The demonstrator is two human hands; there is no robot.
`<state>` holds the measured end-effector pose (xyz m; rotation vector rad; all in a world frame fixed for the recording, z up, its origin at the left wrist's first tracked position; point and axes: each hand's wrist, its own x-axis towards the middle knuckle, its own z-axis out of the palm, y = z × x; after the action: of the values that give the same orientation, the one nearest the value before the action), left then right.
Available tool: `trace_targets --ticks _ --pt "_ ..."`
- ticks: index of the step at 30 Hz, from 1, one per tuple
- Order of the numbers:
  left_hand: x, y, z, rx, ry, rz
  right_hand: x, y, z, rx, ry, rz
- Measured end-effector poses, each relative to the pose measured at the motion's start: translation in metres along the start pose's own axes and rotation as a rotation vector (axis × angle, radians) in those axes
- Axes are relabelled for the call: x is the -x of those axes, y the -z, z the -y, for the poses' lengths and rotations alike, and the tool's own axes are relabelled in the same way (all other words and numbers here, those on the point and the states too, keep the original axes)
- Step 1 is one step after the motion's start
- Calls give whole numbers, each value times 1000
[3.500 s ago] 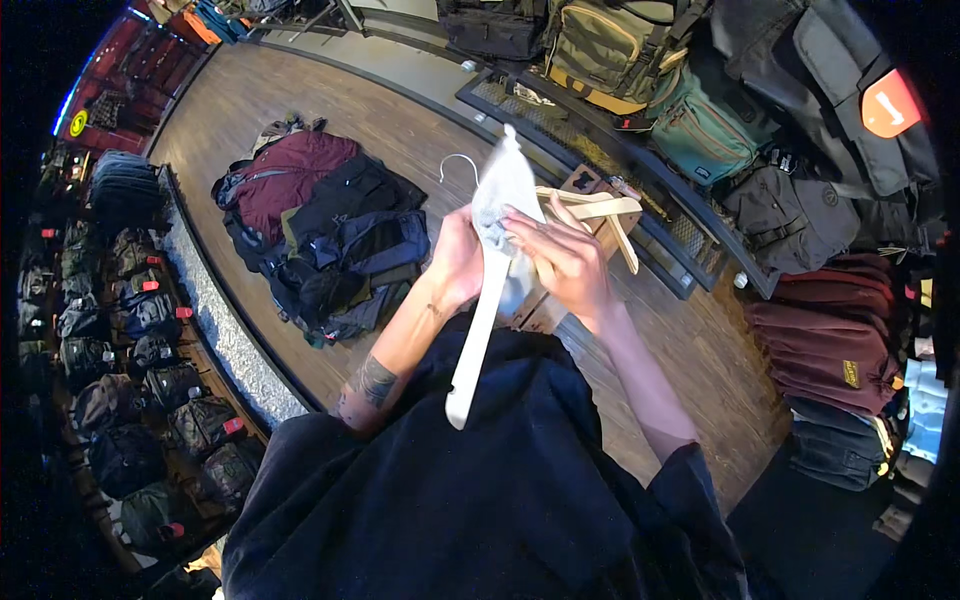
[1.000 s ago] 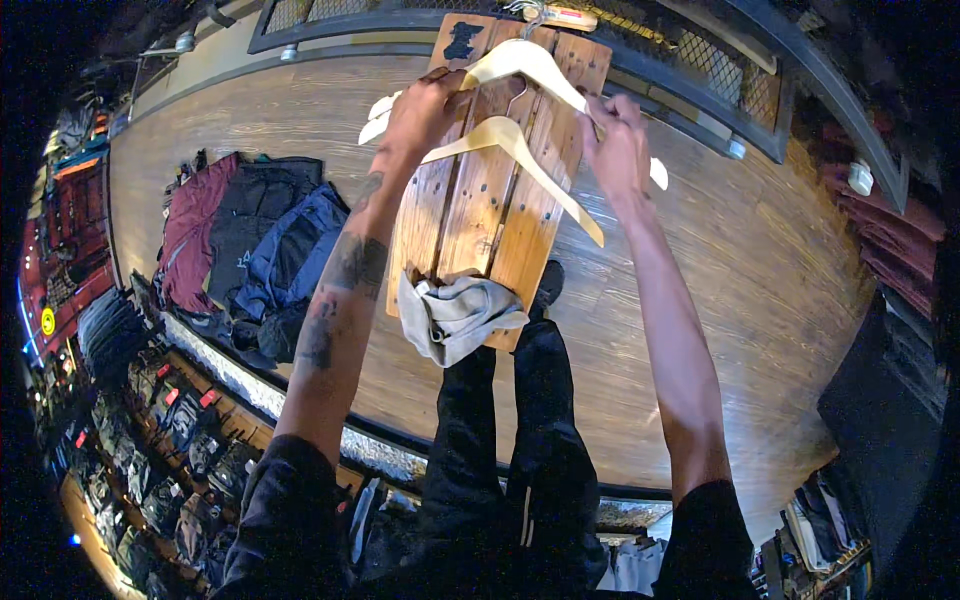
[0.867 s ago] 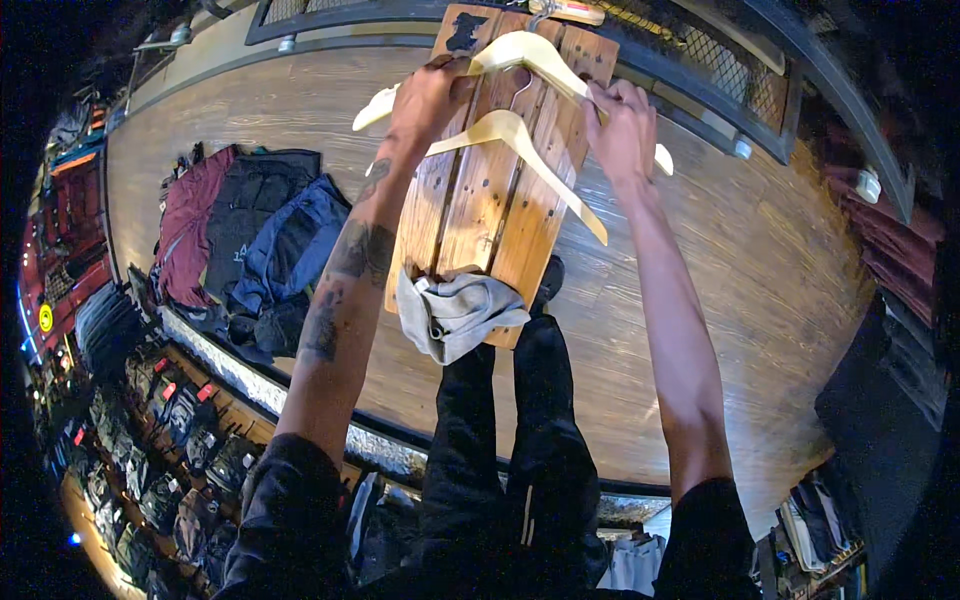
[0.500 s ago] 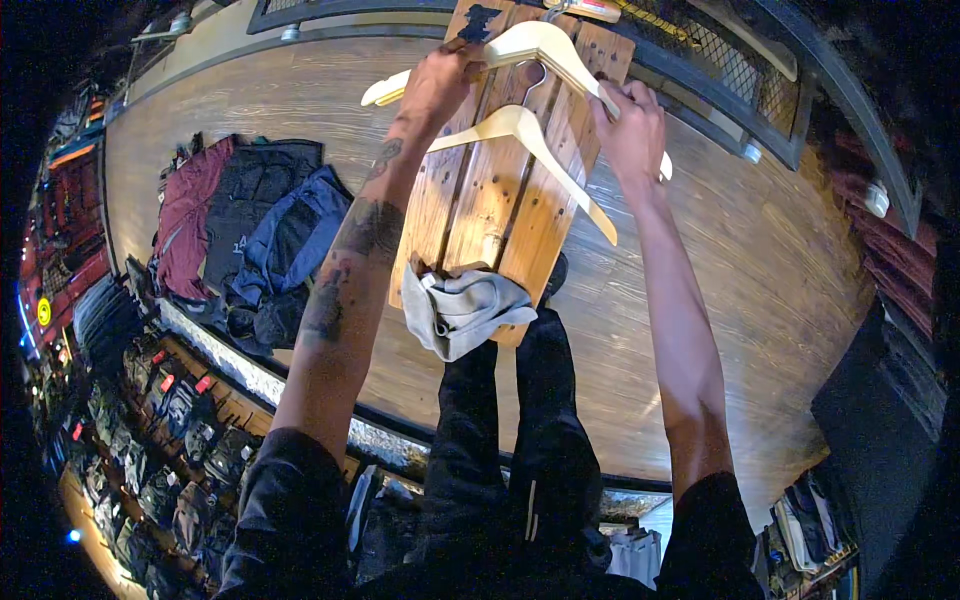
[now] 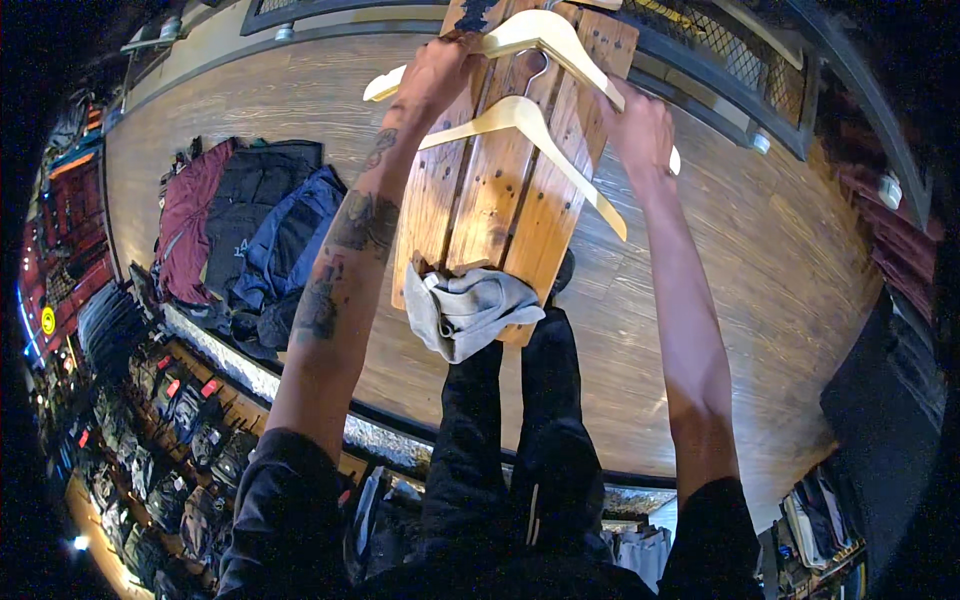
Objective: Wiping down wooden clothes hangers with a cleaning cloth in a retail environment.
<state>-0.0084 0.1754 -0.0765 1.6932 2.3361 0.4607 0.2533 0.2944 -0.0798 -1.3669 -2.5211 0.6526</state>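
Over the far end of a slatted wooden bench [image 5: 490, 195], a pale wooden hanger [image 5: 543, 30] is gripped on both arms. My left hand [image 5: 438, 75] is closed around its left arm, and my right hand [image 5: 640, 132] is closed around its right arm. Its edge looks layered, so there may be more than one hanger stacked. A second pale hanger [image 5: 527, 115] lies on the planks just nearer to me, its hook pointing away. At the bench's near end a grey cloth garment [image 5: 470, 312] lies crumpled, partly over the edge.
Dark red, black and blue garments [image 5: 245, 235] lie on the wood floor to the left. Racks of caps [image 5: 180, 450] fill the lower left. A metal frame with mesh [image 5: 740, 60] stands beyond the bench; folded clothes [image 5: 812, 525] sit at lower right.
Both hands keep their hold on the hanger. The bench and hangers sit slightly higher in view, and my right hand is a little farther right and lower.
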Motion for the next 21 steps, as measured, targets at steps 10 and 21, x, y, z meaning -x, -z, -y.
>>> trace_targets --ticks 10,21 --pt "14 7 -23 6 -13 -191 2 13 -7 73 439 -433" --pt "226 15 -48 192 323 -210 186 -18 72 -255 611 662"
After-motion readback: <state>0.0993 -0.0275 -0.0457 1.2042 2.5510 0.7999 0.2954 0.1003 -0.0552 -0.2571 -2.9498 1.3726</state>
